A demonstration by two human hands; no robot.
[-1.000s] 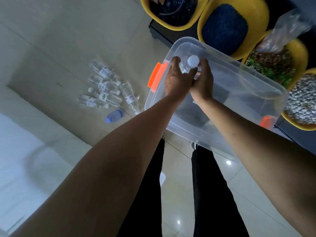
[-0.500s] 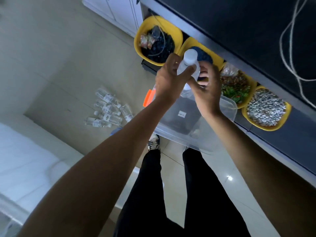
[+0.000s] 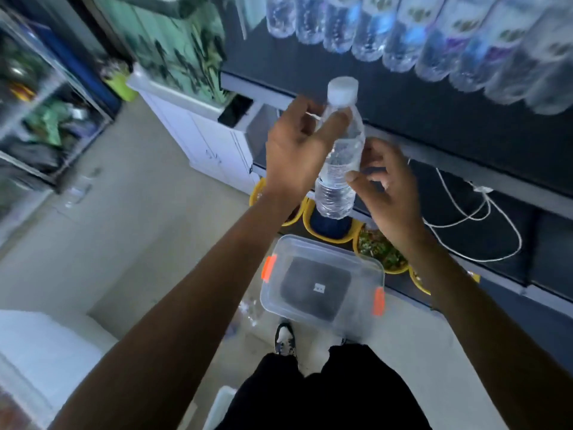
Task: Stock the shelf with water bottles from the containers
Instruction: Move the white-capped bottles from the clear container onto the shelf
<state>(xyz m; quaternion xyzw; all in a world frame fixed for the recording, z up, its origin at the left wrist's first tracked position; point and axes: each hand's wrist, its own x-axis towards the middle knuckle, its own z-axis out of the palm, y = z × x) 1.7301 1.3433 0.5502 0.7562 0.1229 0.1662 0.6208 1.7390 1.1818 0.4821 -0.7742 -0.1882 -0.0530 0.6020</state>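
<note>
A clear water bottle (image 3: pixel 339 159) with a white cap is held upright in front of the dark shelf (image 3: pixel 434 119). My left hand (image 3: pixel 294 150) grips its neck and shoulder with thumb and fingers. My right hand (image 3: pixel 384 193) touches its lower label with the thumb, fingers spread behind it. A row of several water bottles (image 3: pixel 434 35) stands on the shelf above. The clear plastic container (image 3: pixel 322 283) with orange latches sits on the floor below my hands and looks empty.
Yellow bowls (image 3: pixel 381 252) with mixed contents line the lowest shelf. White cables (image 3: pixel 477 218) hang on a middle shelf. A white cabinet (image 3: pixel 201 135) stands left of the shelf. A few bottles (image 3: pixel 251 311) lie on the floor beside the container.
Both hands have lifted the bottle from over the container up to shelf height. My view has tilted upward, bringing the stocked row of bottles into sight.
</note>
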